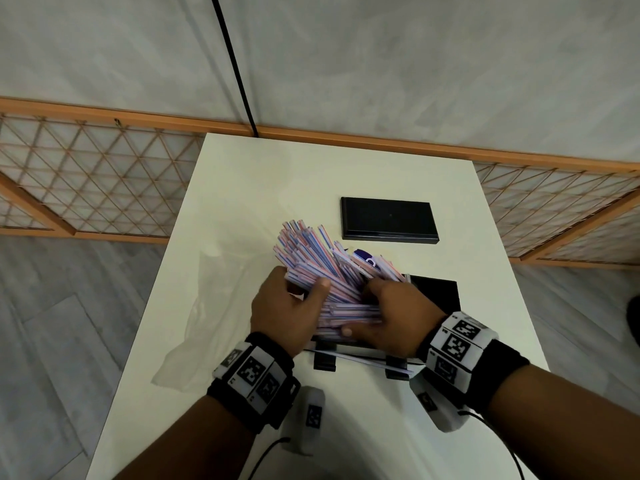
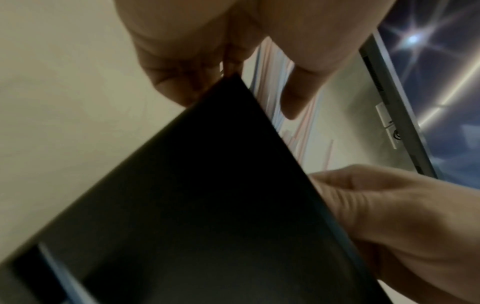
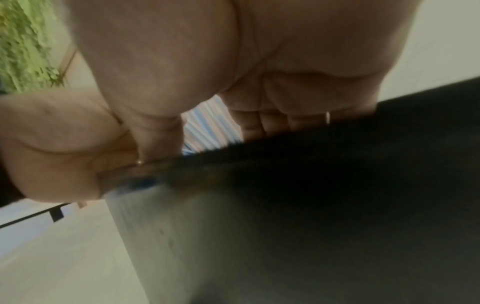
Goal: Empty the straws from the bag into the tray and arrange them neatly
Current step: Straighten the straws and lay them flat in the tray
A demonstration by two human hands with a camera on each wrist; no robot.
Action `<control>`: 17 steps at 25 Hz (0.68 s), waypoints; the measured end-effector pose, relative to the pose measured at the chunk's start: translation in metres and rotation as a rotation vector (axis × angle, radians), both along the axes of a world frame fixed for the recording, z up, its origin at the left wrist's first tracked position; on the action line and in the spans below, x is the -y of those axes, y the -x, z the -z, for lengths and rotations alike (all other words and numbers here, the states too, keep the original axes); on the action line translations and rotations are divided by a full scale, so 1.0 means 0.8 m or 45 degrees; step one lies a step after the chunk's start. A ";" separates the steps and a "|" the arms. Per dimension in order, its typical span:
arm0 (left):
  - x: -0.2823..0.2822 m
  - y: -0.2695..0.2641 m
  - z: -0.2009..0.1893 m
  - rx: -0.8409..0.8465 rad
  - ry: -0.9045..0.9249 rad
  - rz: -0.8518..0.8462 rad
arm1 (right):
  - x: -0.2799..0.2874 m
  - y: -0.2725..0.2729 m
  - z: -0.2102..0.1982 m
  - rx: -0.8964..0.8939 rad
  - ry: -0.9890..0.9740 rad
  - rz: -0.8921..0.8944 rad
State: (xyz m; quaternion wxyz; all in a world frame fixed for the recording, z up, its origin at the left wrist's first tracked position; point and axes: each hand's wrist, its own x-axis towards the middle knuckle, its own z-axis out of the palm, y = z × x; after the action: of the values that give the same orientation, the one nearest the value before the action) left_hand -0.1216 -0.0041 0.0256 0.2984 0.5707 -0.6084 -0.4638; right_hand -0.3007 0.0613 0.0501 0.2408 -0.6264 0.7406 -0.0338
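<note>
Plastic, thin and striped in red, white and blue: one big bundle of drinking straws [image 1: 322, 271] (far too many to count) sits between two hands over the near end of the white table [image 1: 242, 188]. The left hand [image 1: 287, 310] curls round the bundle's left side, thumb laid across the top. The right hand [image 1: 391, 317] grips the right side, fingers wrapped under and thumb pressing at the near edge. The straws fan out and tilt up toward the far left, their near ends down in one black rectangular tray [image 1: 436, 292], which stands close to the table's near right part. One more black piece, a flat rectangular lid [image 1: 388, 220], lies further off toward the far right corner. One clear, crumpled plastic bag [image 1: 207, 306] lies flat along the table's left edge, apart from the straws. Each wrist carries one band with black-and-white markers.

From the head, the tray is mostly hidden by the hands. The left wrist view shows its dark outer wall [image 2: 207, 205] filling the frame, with curled fingers [image 2: 298, 92] against striped straws [image 2: 270, 67] above it and the other hand [image 2: 402, 226] at the tray's edge. The right wrist view, blurred, shows fingers [image 3: 259, 121] folded over the black rim [image 3: 337, 185] with a sliver of stripes [image 3: 207, 127] between them.

Around the table are a grey wood-look floor, a plain pale wall, and a low lattice panel in an orange-brown frame.
</note>
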 end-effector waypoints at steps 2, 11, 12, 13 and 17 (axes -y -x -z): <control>0.004 -0.002 -0.008 0.051 0.063 -0.015 | -0.013 0.011 -0.007 0.029 0.063 0.027; 0.007 0.015 -0.035 0.282 0.150 0.158 | -0.062 0.037 0.011 0.093 0.110 0.200; 0.008 0.016 -0.033 0.255 0.138 0.134 | -0.063 0.036 0.013 0.096 0.123 0.210; 0.010 0.017 -0.029 0.192 0.121 0.085 | -0.064 0.034 0.015 0.094 0.135 0.210; 0.008 0.020 -0.026 -0.074 -0.181 0.020 | -0.067 0.035 0.012 0.060 0.161 0.227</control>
State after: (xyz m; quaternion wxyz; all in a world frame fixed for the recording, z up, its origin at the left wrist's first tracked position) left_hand -0.1380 -0.0102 0.0461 0.2709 0.5720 -0.5695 -0.5245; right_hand -0.3287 0.1148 0.0405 0.2142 -0.5709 0.7839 -0.1167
